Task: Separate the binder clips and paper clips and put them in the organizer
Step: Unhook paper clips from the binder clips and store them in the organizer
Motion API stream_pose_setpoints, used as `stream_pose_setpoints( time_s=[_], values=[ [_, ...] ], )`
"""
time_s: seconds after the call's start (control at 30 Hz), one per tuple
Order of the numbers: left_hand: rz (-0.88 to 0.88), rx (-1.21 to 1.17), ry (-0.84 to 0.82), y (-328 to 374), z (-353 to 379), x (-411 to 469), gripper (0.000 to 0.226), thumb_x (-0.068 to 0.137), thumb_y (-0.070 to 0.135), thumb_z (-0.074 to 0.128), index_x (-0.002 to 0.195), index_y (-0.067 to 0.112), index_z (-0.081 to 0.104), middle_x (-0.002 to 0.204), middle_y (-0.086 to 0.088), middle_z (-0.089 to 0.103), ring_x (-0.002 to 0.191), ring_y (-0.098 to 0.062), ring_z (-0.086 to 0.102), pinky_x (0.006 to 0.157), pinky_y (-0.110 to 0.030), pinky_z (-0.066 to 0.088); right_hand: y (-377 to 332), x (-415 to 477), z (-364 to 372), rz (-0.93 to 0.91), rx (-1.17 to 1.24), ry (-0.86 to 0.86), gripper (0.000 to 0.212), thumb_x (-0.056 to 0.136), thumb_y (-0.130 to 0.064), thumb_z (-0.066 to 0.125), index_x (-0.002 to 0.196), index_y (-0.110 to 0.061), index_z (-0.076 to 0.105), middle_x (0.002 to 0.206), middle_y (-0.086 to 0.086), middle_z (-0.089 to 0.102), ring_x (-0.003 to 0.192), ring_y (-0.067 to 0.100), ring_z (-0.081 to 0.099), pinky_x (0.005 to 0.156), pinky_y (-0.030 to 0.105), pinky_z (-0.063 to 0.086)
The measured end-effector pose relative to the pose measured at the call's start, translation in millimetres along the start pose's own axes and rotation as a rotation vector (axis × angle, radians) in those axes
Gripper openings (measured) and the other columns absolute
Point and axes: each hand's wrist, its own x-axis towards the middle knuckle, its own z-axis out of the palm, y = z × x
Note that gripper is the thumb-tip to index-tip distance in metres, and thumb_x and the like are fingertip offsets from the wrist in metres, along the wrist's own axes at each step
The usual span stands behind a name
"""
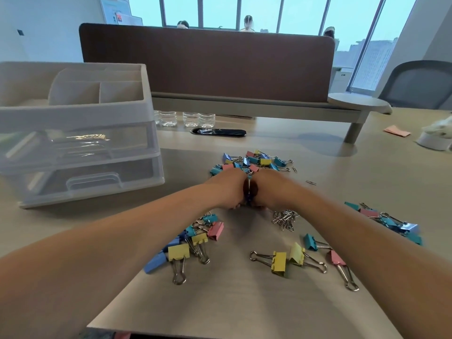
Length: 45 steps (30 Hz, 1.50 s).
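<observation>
My left hand (227, 189) and my right hand (270, 189) are pressed side by side at the middle of the desk, fingers curled under around a bunch of binder clips (249, 200) that shows in the gap between them. More coloured binder clips lie in a far pile (256, 161), in a group under my left forearm (193, 241), near the front (288, 259) and at the right (389, 221). A cluster of silver paper clips (285, 218) sits just below my right hand. The white organizer (80, 113) stands at the left.
The organizer has open top compartments and two clear drawers (93, 182), both closed. Small clear bottles (187, 118) and a black cable slot (219, 132) lie behind the clips. A brown divider (208, 67), a white cup (434, 140) and a pink note (397, 130) stand farther off.
</observation>
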Motion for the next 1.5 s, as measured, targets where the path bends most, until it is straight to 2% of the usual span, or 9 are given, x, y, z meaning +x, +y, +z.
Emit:
stream_pose_setpoints(
  time_s=[0.2,0.4,0.53,0.67,0.83,0.93,1.07,1.23,1.5],
  values=[
    [-0.005,-0.052,0.004,-5,3,2,0.013,0.09,0.004,0.059,0.096,0.009,0.069,0.075,-0.009,0.071,0.059,-0.017,0.067,0.063,-0.028,0.058,3,-1,2,0.041,0.131,0.037,0.022,0.084,-0.014,0.066,0.066,-0.02,0.056,0.069,0.003,0.057,0.068,0.019,0.054,0.057,0.026,0.042],
    [-0.031,-0.146,0.018,-7,4,1,0.02,0.092,0.003,0.055,0.097,0.009,0.073,0.069,-0.006,0.07,0.045,-0.006,0.059,0.05,-0.016,0.05,7,-4,6,0.079,0.298,0.112,0.01,0.08,-0.011,0.07,0.085,-0.002,0.069,0.088,0.013,0.066,0.075,0.02,0.057,0.07,0.034,0.05],
    [-0.038,-0.2,0.049,-8,3,2,0.017,0.092,0.001,0.056,0.093,0.007,0.073,0.068,-0.009,0.071,0.048,-0.009,0.064,0.055,-0.02,0.056,6,-9,2,0.066,0.326,0.135,0.003,0.082,-0.006,0.067,0.082,-0.004,0.069,0.078,0.01,0.065,0.07,0.02,0.057,0.076,0.037,0.054],
    [-0.027,-0.189,0.08,-5,-2,1,0.018,0.09,0.003,0.057,0.081,0.011,0.071,0.066,-0.01,0.071,0.048,-0.011,0.066,0.057,-0.021,0.056,7,-15,-6,0.071,0.342,0.168,0.011,0.082,-0.002,0.064,0.079,-0.01,0.07,0.075,0.01,0.07,0.068,0.026,0.067,0.07,0.037,0.057],
    [-0.018,-0.138,0.097,-1,-9,1,0.027,0.089,0.006,0.059,0.067,0.021,0.065,0.063,-0.005,0.071,0.055,-0.013,0.069,0.065,-0.025,0.058,9,-17,-9,0.093,0.351,0.185,0.025,0.085,-0.007,0.065,0.069,-0.025,0.058,0.063,-0.002,0.067,0.051,0.01,0.062,0.055,0.022,0.051],
    [-0.028,-0.14,0.066,-2,-9,0,0.023,0.09,0.007,0.059,0.073,0.018,0.069,0.061,-0.003,0.071,0.054,-0.011,0.069,0.069,-0.028,0.06,7,-18,-8,0.094,0.345,0.177,0.023,0.086,-0.009,0.066,0.071,-0.024,0.059,0.069,-0.001,0.068,0.058,0.013,0.063,0.06,0.025,0.052],
    [-0.031,-0.14,0.052,-4,-8,-2,0.018,0.091,0.008,0.058,0.086,0.011,0.076,0.059,-0.002,0.07,0.054,-0.011,0.069,0.07,-0.028,0.06,2,-18,-8,0.07,0.332,0.155,0.018,0.087,-0.009,0.067,0.073,-0.021,0.063,0.075,0.0,0.064,0.06,0.008,0.051,0.057,0.019,0.042],
    [-0.006,-0.163,0.056,-7,-12,-2,0.014,0.091,0.016,0.063,0.095,0.015,0.076,0.058,0.003,0.067,0.051,-0.007,0.065,0.065,-0.022,0.054,2,-16,-8,0.078,0.351,0.171,0.016,0.087,-0.012,0.069,0.075,-0.023,0.066,0.071,-0.001,0.068,0.061,0.011,0.059,0.067,0.029,0.053],
    [0.034,-0.262,0.122,0,-42,-19,0.012,0.089,0.014,0.065,0.09,0.008,0.076,0.069,-0.01,0.072,0.061,-0.017,0.071,0.061,-0.022,0.056,-3,-23,-39,0.071,0.361,0.204,0.011,0.084,-0.008,0.069,0.074,-0.013,0.068,0.061,0.002,0.068,0.048,0.01,0.058,0.047,0.013,0.042]
  ],
)
